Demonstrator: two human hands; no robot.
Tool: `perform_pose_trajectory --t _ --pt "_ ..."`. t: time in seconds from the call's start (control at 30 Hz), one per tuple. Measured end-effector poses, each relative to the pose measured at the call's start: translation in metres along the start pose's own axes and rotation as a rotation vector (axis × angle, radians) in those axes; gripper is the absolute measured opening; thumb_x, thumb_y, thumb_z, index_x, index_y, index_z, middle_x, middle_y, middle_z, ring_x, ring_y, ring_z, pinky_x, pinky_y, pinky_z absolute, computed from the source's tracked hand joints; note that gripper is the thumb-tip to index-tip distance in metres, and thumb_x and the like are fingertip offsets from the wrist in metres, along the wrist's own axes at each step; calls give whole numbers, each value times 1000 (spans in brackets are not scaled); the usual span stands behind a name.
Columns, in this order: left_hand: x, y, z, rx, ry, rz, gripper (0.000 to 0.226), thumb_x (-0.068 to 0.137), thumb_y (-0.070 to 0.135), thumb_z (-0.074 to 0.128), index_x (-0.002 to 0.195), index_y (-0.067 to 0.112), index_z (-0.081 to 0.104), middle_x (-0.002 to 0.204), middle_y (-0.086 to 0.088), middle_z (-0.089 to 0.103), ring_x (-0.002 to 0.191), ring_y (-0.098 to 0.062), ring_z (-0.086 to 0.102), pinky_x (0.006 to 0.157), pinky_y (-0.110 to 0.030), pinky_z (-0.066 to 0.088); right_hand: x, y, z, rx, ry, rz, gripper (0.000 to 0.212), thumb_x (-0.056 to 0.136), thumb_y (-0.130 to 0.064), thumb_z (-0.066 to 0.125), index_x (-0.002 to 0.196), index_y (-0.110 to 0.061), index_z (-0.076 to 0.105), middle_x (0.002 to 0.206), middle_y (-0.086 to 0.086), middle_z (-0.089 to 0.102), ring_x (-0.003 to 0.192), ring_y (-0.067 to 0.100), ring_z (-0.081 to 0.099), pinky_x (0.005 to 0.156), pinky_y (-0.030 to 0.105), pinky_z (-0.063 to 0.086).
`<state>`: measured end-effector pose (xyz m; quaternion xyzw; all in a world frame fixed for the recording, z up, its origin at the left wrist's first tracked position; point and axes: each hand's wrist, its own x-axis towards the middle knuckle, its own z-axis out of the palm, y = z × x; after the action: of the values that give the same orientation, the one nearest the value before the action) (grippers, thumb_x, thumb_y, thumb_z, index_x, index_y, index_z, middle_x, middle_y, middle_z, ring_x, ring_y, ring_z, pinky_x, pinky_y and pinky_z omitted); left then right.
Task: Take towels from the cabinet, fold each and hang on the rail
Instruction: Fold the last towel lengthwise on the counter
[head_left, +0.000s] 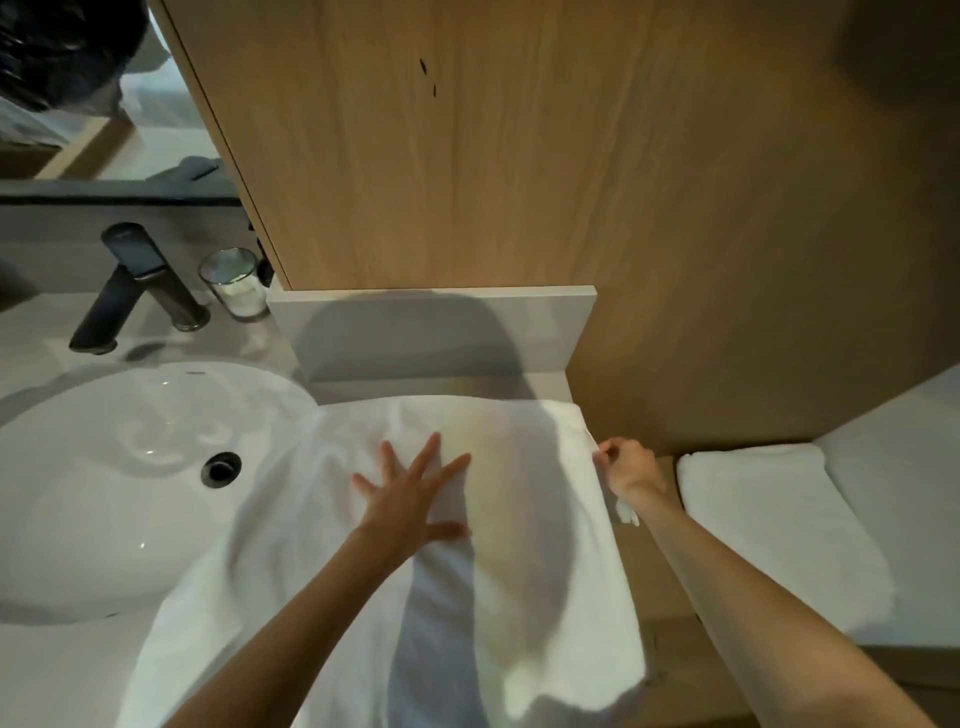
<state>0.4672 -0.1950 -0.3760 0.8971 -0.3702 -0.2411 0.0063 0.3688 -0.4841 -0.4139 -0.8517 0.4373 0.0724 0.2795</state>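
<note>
A large white towel (545, 545) lies spread over the counter, its left part draping into the sink basin. My left hand (410, 499) rests flat on the towel's middle with the fingers spread wide. My right hand (631, 467) pinches the towel's far right edge near its corner. A second white towel (769, 525), folded into a thick pad, lies to the right on a white surface. No rail is in view.
The white round sink (104, 493) with its drain (221, 468) sits at the left, behind it a dark faucet (130, 291) and a glass (234, 283). A wooden cabinet panel (467, 145) rises straight ahead above a white backsplash (431, 332). A mirror (104, 104) is at top left.
</note>
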Motion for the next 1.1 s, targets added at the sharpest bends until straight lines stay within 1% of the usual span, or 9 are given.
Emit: perform_pose_trajectory --t 0.2,0.4,0.53,0.67,0.73,0.8,0.87,1.0,1.1 --pt "0 1 1 -8 23 -3 93 77 70 54 147 50 -4 159 7 -19 141 -50 -13 104 -76 13 -25 0 -33 -66 205 -120 18 104 -26 35 105 -14 48 92 10 67 73 25 54 62 31 38" --pt "-2 6 1 94 25 -42 93 79 75 43 147 45 -14 159 5 -21 141 -51 -9 106 -72 20 -80 -50 -95 -94 256 -448 12 104 -31 33 99 -22 40 74 -1 59 61 22 54 56 35 41" --pt "-7 10 1 154 57 -73 90 81 77 36 149 42 -10 160 3 -17 144 -44 2 106 -62 28 -113 -105 -95 153 95 -598 16 103 -26 40 92 -17 47 72 -3 56 64 15 54 58 34 37" --pt "-19 -9 8 -26 225 -6 63 92 59 42 148 36 25 161 2 5 142 -29 20 110 -47 34 -128 -142 -43 482 -141 -460 10 101 -15 44 96 -10 51 83 4 57 73 18 53 57 17 39" --pt "-32 -22 13 -102 306 10 52 95 48 47 143 31 39 158 -1 20 141 -27 27 112 -45 33 -131 -143 -16 608 -361 -376 12 100 -14 49 111 -10 53 101 12 62 81 19 60 67 19 49" --pt "-46 -37 17 -113 361 -16 47 94 44 51 138 29 48 154 -3 32 139 -29 35 111 -47 35 -131 -134 1 447 -412 -405 24 99 -19 51 122 -14 55 117 11 62 99 20 61 86 26 47" --pt "-60 -50 21 -109 392 -52 44 91 41 58 133 28 54 150 -6 39 135 -33 39 107 -48 39 -135 -121 7 390 -383 -455 22 95 -20 53 116 -21 59 121 10 62 116 26 57 103 35 40" --pt "-79 -65 27 -107 404 -82 41 85 40 66 125 32 60 141 -5 48 124 -33 48 94 -44 48 -148 -80 -8 -157 -301 -567 43 93 -33 58 135 -29 47 139 -2 46 128 23 38 106 40 36" --pt "-86 -70 32 -104 388 -99 46 81 44 69 125 35 59 128 -2 54 106 -33 56 79 -41 52 -160 -50 -13 -348 -349 -565 60 88 -43 62 141 -37 35 149 -6 28 132 22 28 107 38 35"
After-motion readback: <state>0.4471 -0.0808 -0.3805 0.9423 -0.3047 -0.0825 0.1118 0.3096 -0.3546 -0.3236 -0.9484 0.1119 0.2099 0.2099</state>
